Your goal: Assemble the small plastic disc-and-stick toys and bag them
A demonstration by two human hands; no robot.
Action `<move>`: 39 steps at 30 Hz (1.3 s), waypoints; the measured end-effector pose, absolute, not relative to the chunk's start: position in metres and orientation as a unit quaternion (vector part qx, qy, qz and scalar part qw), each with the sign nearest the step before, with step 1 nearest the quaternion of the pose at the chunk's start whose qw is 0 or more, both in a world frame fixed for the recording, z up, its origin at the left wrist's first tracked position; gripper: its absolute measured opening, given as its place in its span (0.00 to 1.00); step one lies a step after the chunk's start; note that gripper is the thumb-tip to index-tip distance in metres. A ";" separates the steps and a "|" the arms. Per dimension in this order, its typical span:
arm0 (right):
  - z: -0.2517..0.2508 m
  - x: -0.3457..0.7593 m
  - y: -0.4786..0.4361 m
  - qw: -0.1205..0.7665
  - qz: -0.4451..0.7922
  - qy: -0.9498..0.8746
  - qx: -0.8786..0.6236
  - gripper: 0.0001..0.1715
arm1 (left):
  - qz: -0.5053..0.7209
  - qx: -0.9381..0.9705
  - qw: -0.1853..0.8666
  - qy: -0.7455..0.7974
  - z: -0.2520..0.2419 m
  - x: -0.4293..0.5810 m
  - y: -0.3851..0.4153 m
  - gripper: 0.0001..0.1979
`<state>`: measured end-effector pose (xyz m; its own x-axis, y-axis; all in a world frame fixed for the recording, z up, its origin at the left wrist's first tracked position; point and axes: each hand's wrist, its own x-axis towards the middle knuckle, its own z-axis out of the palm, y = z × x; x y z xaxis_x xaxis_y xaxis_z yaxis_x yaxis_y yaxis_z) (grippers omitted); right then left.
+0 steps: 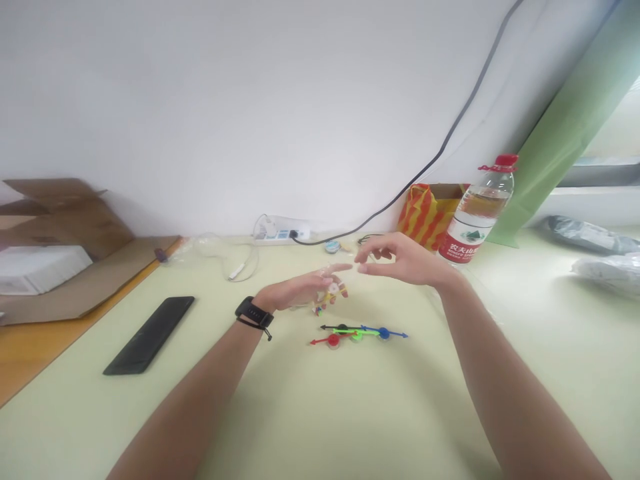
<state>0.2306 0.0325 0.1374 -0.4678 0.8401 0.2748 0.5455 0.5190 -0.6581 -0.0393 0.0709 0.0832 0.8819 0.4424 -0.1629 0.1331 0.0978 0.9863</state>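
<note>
My left hand (310, 288), with a black watch on its wrist, is closed around a yellow arrow spinner (334, 291) that has a pale round hub. Some small coloured bits (319, 311) show under those fingers, too small to name. Close to the left fingertips, my right hand (400, 261) is raised with thumb and forefinger apart, and nothing shows between them. On the table below both hands lie a red spinner (333, 341), a black spinner (343, 329), a green spinner (357, 336) and a blue spinner (383, 333), their arrows overlapping in a row.
A water bottle (475, 217) stands beside a striped bag (423, 212) on the right. At the back are a power strip (283, 235) and a roll of tape (332, 247). A black flat case (150, 335) and a cardboard box (75, 213) are at left.
</note>
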 end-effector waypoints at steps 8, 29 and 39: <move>0.136 0.220 0.032 0.367 0.253 -0.811 -0.379 0.13 | 0.127 0.586 0.762 0.246 0.084 -0.030 0.067 0.41; 0.072 0.188 0.050 -0.100 0.388 -0.846 -0.352 0.11 | 0.306 0.484 0.748 0.337 0.059 -0.041 0.096 0.11; 0.108 0.211 0.042 0.019 0.339 -0.858 -0.385 0.07 | 0.391 0.551 0.614 0.408 0.050 -0.038 0.099 0.23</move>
<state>0.2113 0.0416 0.1077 -0.7023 0.6742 -0.2287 0.6484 0.4730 -0.5965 -0.0379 0.0986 0.0500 0.3611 0.9299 -0.0699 -0.0321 0.0873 0.9957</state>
